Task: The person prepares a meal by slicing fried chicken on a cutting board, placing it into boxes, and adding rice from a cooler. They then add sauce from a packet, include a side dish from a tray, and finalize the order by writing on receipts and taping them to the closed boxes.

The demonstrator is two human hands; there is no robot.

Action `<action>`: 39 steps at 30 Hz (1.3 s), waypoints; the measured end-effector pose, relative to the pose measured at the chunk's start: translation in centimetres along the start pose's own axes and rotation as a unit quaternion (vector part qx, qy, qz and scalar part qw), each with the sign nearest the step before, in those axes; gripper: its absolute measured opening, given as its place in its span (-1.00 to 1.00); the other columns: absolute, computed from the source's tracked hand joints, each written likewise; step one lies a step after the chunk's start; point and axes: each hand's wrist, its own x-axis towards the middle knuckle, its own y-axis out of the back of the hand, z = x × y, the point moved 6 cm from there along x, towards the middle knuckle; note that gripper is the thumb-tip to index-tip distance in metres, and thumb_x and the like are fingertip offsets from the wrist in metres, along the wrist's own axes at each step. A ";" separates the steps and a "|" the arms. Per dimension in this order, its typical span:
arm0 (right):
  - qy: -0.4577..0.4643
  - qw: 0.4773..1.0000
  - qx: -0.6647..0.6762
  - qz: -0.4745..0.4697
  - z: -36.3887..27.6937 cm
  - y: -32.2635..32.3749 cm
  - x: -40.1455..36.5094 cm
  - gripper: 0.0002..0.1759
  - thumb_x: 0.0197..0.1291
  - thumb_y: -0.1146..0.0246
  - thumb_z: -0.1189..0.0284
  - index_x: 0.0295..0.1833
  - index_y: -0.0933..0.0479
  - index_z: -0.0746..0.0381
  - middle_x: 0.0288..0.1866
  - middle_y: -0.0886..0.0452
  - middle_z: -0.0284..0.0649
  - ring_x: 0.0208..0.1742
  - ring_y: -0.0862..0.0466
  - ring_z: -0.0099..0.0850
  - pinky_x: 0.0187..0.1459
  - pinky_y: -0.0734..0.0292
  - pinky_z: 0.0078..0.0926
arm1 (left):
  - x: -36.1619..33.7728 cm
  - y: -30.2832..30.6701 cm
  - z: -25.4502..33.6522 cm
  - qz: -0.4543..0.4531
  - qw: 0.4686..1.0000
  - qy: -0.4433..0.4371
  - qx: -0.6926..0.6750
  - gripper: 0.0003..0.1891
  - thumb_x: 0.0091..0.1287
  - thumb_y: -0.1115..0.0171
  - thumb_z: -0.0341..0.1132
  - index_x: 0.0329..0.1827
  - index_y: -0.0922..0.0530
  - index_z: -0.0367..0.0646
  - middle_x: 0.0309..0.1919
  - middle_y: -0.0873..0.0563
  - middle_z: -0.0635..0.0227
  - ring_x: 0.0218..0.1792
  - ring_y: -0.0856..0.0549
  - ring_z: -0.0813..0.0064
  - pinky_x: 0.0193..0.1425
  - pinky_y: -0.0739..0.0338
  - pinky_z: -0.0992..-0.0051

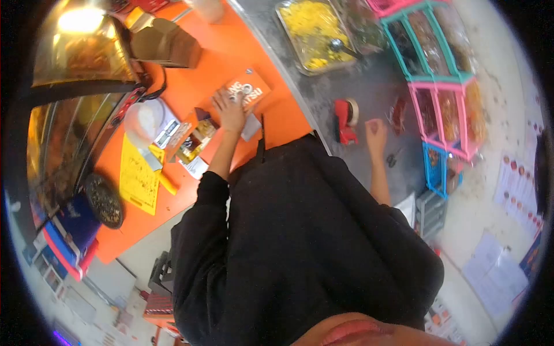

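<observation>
Fingers of left hand (229,111) spread, pressed flat on orange booklet (251,89) at edge of orange worktop (190,75). Right hand (375,134) loosely spread, held nothing, just beside red tape dispenser (345,120) on grey worktop (369,81). Judged: booklet needed firm, even pressure to stay put; dispenser needed steadying against sliding.

The left hand (231,109) rests on the left counter (196,75), with its fingertips on a booklet (249,91) at its 1 o'clock. A lidded tub (144,120) stands at its 9 o'clock, with loose cards (193,138) between them. A paper sheet (138,179) lies at 8 o'clock and a cardboard box (167,43) at 10 o'clock. The right hand (375,135) is over the right counter (369,81). From it, a tape dispenser (346,120) sits close at 10 o'clock, scissors (393,157) at 4 o'clock, a food tray (314,32) far off at 11 o'clock, and stacked crates (438,86) at 2 o'clock.
</observation>
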 end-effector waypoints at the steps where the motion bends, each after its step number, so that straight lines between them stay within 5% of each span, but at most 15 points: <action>1: -0.022 0.996 0.007 -0.089 3.4 -1.3 -0.9 -0.65 0.21 -0.34 0.18 -0.02 -0.58 0.18 -0.16 -0.63 -0.20 -0.22 -0.59 -0.29 -0.11 -0.50 -0.32 | 0.0 0.4 -0.1 0.029 1.000 0.000 -0.006 -0.36 0.17 -0.19 0.33 0.14 -0.56 0.06 0.42 -0.20 -0.22 0.41 -0.17 -0.35 0.49 0.15 -0.29; 3: -0.031 0.982 0.132 -0.128 1.6 -2.3 -3.1 -0.63 0.16 -0.39 0.08 -0.06 -0.62 0.09 -0.12 -0.64 -0.25 -0.20 -0.56 -0.37 -0.12 -0.50 -0.25 | -0.1 0.9 0.5 0.054 0.998 -0.004 -0.012 -0.36 0.17 -0.19 0.34 0.10 -0.56 0.04 0.40 -0.23 -0.21 0.39 -0.19 -0.33 0.48 0.11 -0.29; 5: -0.296 0.873 0.262 -0.287 -0.6 -3.3 -5.3 -0.68 0.22 -0.36 0.12 -0.08 -0.64 0.12 -0.07 -0.62 -0.29 -0.14 -0.56 -0.38 -0.10 -0.53 -0.29 | 0.0 1.7 0.6 0.071 0.997 -0.002 0.009 -0.37 0.15 -0.21 0.35 0.03 -0.55 0.02 0.34 -0.28 -0.17 0.36 -0.22 -0.28 0.45 0.03 -0.28; 9: -0.269 0.807 0.393 -0.349 3.5 -6.2 -6.5 -0.70 0.23 -0.37 0.28 -0.02 -0.62 0.21 -0.05 -0.58 -0.33 -0.04 -0.59 -0.34 -0.01 -0.56 -0.30 | -0.1 1.8 0.6 0.078 0.997 -0.007 -0.001 -0.38 0.13 -0.25 0.33 0.02 -0.55 0.02 0.34 -0.27 -0.15 0.36 -0.20 -0.27 0.44 0.01 -0.28; 11: -0.144 0.752 0.591 -0.254 2.9 -4.9 -7.4 -0.71 0.24 -0.37 0.39 -0.08 -0.62 0.41 -0.08 -0.58 -0.29 0.00 -0.62 -0.39 0.10 -0.60 -0.26 | 0.0 1.6 0.6 0.076 0.997 -0.003 -0.004 -0.38 0.12 -0.27 0.32 0.02 -0.54 0.02 0.36 -0.25 -0.16 0.36 -0.21 -0.27 0.44 0.02 -0.28; 12: -0.143 0.751 0.590 -0.260 3.5 -6.2 -7.8 -0.71 0.24 -0.37 0.39 -0.08 -0.62 0.41 -0.08 -0.58 -0.29 0.00 -0.62 -0.39 0.10 -0.60 -0.26 | 0.0 1.5 0.5 0.080 0.997 -0.001 -0.004 -0.38 0.12 -0.28 0.31 0.04 -0.54 0.02 0.36 -0.25 -0.16 0.36 -0.20 -0.28 0.45 0.03 -0.28; 14: -0.159 0.869 0.445 -0.149 9.4 -9.2 -9.6 -0.68 0.19 -0.40 0.44 -0.11 -0.59 0.52 -0.19 -0.60 -0.26 -0.12 -0.67 -0.37 0.12 -0.64 -0.29 | -0.2 1.2 0.3 0.065 0.998 0.004 -0.011 -0.36 0.11 -0.28 0.32 0.08 -0.54 0.04 0.37 -0.23 -0.18 0.38 -0.17 -0.31 0.48 0.07 -0.28; 16: -0.215 0.877 0.375 -0.211 7.3 -8.6 -10.5 -0.67 0.20 -0.40 0.42 -0.12 -0.60 0.51 -0.25 -0.61 -0.25 -0.20 -0.67 -0.39 0.07 -0.67 -0.32 | -0.7 0.3 0.3 0.060 0.998 0.008 -0.001 -0.36 0.10 -0.29 0.32 0.09 -0.54 0.05 0.38 -0.23 -0.19 0.39 -0.16 -0.32 0.48 0.09 -0.28; 18: -0.245 0.877 0.316 -0.266 0.7 -7.4 -9.3 -0.67 0.21 -0.39 0.40 -0.13 -0.60 0.50 -0.31 -0.62 -0.25 -0.29 -0.67 -0.42 0.01 -0.69 -0.34 | -0.2 0.3 -0.1 0.072 0.997 0.010 -0.008 -0.35 0.08 -0.31 0.32 0.09 -0.55 0.06 0.39 -0.22 -0.21 0.42 -0.14 -0.32 0.49 0.13 -0.28; 20: -0.265 0.780 0.275 -0.496 -7.7 -7.3 -12.1 -0.73 0.28 -0.33 0.30 -0.18 -0.68 0.32 -0.57 -0.53 -0.37 -0.39 -0.68 -0.47 -0.36 -0.63 -0.54 | 0.1 1.1 -0.2 0.071 0.997 0.019 -0.017 -0.35 0.08 -0.32 0.31 0.09 -0.54 0.05 0.39 -0.23 -0.20 0.41 -0.15 -0.32 0.49 0.13 -0.27; 21: -0.195 0.784 0.314 -0.498 -11.4 -9.2 -11.4 -0.68 0.31 -0.29 0.23 -0.19 -0.69 0.32 -0.58 -0.53 -0.39 -0.44 -0.63 -0.53 -0.41 -0.56 -0.57 | -0.3 1.0 -0.1 0.054 0.998 0.022 -0.037 -0.35 0.07 -0.33 0.30 0.09 -0.54 0.04 0.38 -0.24 -0.20 0.41 -0.15 -0.31 0.50 0.14 -0.27; 24: -0.034 0.800 0.390 -0.454 -20.8 -17.1 -8.4 -0.58 0.36 -0.22 0.11 -0.20 -0.69 0.29 -0.60 -0.49 -0.41 -0.55 -0.49 -0.66 -0.50 -0.33 -0.65 | -0.1 1.6 0.0 0.072 0.996 0.021 -0.046 -0.33 0.01 -0.39 0.25 0.08 -0.53 0.01 0.35 -0.27 -0.17 0.40 -0.17 -0.30 0.49 0.10 -0.27; 27: -0.025 0.804 0.399 -0.441 -24.9 -24.0 -5.9 -0.58 0.35 -0.24 0.14 -0.29 -0.71 0.30 -0.56 -0.57 -0.38 -0.51 -0.50 -0.61 -0.43 -0.36 -0.62 | -0.4 1.6 0.0 0.091 0.995 0.026 -0.040 -0.33 -0.02 -0.44 0.19 0.08 -0.53 -0.01 0.35 -0.27 -0.13 0.41 -0.17 -0.26 0.49 0.05 -0.25; 30: -0.066 0.857 0.395 -0.324 -25.6 -25.8 -5.0 -0.56 0.27 -0.30 0.10 -0.42 -0.70 0.27 -0.64 -0.36 -0.50 -0.62 -0.29 -0.65 -0.57 -0.09 -0.60 | -0.3 1.9 0.0 0.076 0.996 0.031 -0.039 -0.34 -0.06 -0.51 0.10 0.07 -0.53 -0.05 0.36 -0.26 -0.08 0.43 -0.16 -0.21 0.49 0.03 -0.21; 39: 0.096 0.906 0.260 -0.320 -22.5 -28.9 -1.0 -0.53 0.07 -0.41 -0.05 -0.37 -0.76 0.19 -0.50 -0.71 -0.31 -0.44 -0.64 -0.49 -0.34 -0.47 -0.42 | -0.4 2.0 -0.7 0.048 0.995 0.015 -0.092 -0.34 -0.12 -0.58 0.00 0.09 -0.54 0.05 0.36 -0.23 -0.09 0.40 -0.16 -0.26 0.50 0.08 -0.25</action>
